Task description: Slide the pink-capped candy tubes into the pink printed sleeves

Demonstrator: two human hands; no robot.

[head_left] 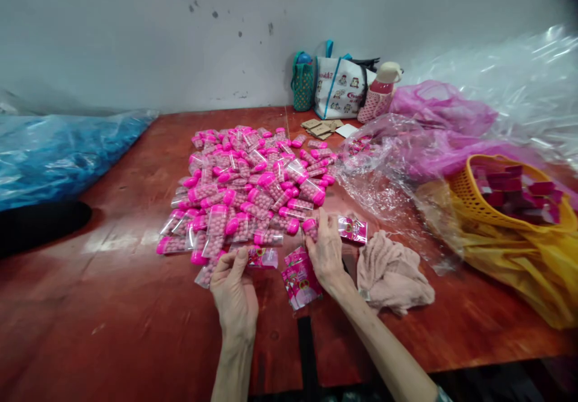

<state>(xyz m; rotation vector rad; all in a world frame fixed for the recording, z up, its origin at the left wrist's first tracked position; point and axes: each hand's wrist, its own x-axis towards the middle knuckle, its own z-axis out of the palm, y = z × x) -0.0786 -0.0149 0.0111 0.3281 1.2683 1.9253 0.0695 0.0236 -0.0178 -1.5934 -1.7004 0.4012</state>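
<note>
A large pile of clear bottles point(253, 194) with pink caps and small pink balls inside covers the table's middle. At its front edge, my left hand point(235, 293) is closed in a pinch on a pink printed packet point(265, 258) sticking out to the right. My right hand point(326, 248) has its fingers closed around a pink-capped bottle point(309, 227); the palm side is hidden. Another pink printed packet point(353, 230) shows just right of that hand, and I cannot tell whether it is touched. Between my hands lies a small stack of pink printed packets point(301, 281).
A crumpled pale pink cloth point(392, 275) lies right of my right forearm. Beyond it stands a yellow basket point(469, 194) holding dark pink pieces, beside clear plastic film point(388, 173). A white bag point(338, 89) and bottles stand by the wall. Blue plastic-wrapped goods point(67, 149) lie left.
</note>
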